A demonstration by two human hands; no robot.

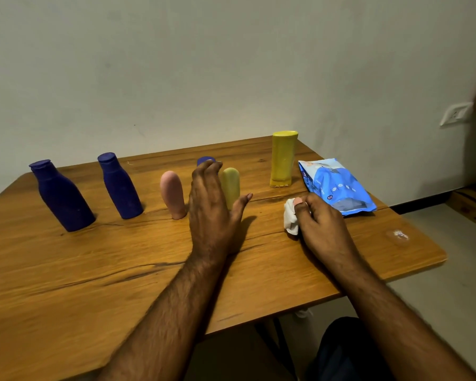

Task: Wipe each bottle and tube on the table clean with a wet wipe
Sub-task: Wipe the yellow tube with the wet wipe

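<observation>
My left hand point(212, 207) is raised over the table point(66, 270), fingers spread and loosely bent, thumb out to the right; it grips nothing. It sits in front of a blue bottle point(204, 160), of which only the cap shows above my fingertips, so I cannot tell whether the fingers touch it. Just right of that hand stands the pale yellow tube point(231, 185), upright on its cap, partly hidden by my palm. Just left of the hand stands the pink tube point(173, 195), also upright.

My right hand point(322, 218) rests on the table, fingers curled round a crumpled white wipe point(290, 218), thumb pressed on top of it. The wipe sticks out to the left of the fist and touches the wood.

Further left, two more blue bottles: one near the left edge point(62, 198), one nearer the middle point(120, 187), both upright and well apart. At the back right stands the yellow bottle point(283, 159), cap down. Beside it lies the blue wipes pack point(338, 188), flat, just behind my right hand.

A whitish smear point(400, 235) marks the table near its right edge.
</observation>
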